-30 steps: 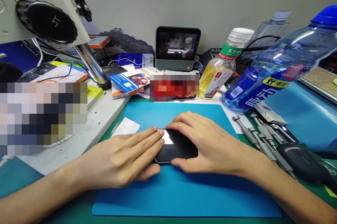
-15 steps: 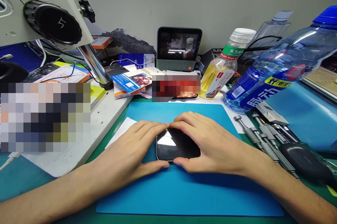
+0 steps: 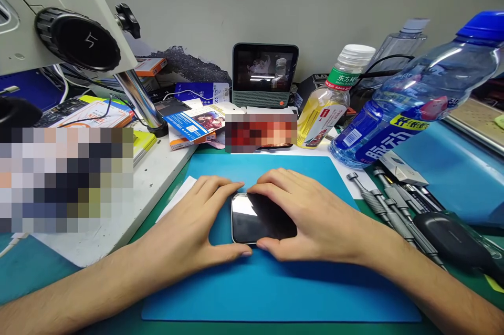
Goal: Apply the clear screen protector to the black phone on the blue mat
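Note:
A smartphone (image 3: 260, 222) with a dark, glossy screen lies face up on the blue mat (image 3: 275, 290), its left part reflecting bright light. My right hand (image 3: 303, 211) holds it by its long edges, fingers at the far side and thumb at the near side; the palm hides the right end. Around the phone's left end, my left hand (image 3: 197, 224) is open, thumb and fingers apart. Its fingertips are just beyond the far edge, and the thumb tip is slightly off the near edge.
A microscope (image 3: 79, 35) stands on a white base (image 3: 157, 167) at left. Behind the mat are a smart display (image 3: 265, 70) and cards. A tea bottle (image 3: 328, 96), a large blue-capped bottle (image 3: 413, 93), screwdrivers (image 3: 388, 201) and a black case (image 3: 452, 235) are at right.
My left hand has loosened from the phone's left end, its fingers and thumb parting from the edges. My right hand stays on the phone. The whole view has shifted slightly.

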`<state>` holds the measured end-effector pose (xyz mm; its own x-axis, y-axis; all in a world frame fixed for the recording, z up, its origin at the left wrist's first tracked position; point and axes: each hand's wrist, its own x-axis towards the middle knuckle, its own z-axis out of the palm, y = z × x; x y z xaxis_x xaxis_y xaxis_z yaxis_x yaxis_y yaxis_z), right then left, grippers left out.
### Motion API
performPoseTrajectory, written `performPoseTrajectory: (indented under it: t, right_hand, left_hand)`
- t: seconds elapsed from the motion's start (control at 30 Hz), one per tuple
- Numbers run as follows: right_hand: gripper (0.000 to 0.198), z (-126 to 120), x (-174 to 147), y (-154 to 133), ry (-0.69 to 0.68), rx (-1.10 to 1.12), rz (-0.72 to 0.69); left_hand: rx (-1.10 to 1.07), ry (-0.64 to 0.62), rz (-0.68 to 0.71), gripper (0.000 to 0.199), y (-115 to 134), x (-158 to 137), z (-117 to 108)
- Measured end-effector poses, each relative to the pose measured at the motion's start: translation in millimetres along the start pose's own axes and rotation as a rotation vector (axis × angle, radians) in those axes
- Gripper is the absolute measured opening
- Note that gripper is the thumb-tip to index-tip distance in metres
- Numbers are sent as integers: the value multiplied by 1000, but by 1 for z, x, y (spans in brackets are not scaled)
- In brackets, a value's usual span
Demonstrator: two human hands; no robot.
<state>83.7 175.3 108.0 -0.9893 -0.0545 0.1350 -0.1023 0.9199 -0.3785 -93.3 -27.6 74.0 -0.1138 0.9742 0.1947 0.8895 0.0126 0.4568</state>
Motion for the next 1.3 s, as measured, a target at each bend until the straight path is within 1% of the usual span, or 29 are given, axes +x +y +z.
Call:
performPoseTrajectory:
  t: [0.13,0.23,0.37,0.63,0.8,1.3]
  right_hand:
    - [64,0,0,0,-4,1,-7]
    - [65,-1,0,0,-7,2,-10]
    - [66,-2,0,1,-9,-2,-18]
    - [63,-3,2,-1,9,-4,-23]
    - [61,-3,2,-2,-2,2,-17]
    - [61,-5,1,-1,8,-4,-21]
  left_hand:
    - [-21,-17,1,67,1,1,-2]
    - [-33,-29,-18,65,2,1,-3]
    - [-31,-33,-11,65,2,1,-2]
    - [5,17,12,68,3,2,-1]
    - [-15,2,-1,66,5,2,-2]
    - [18,13,14,73,4,2,0]
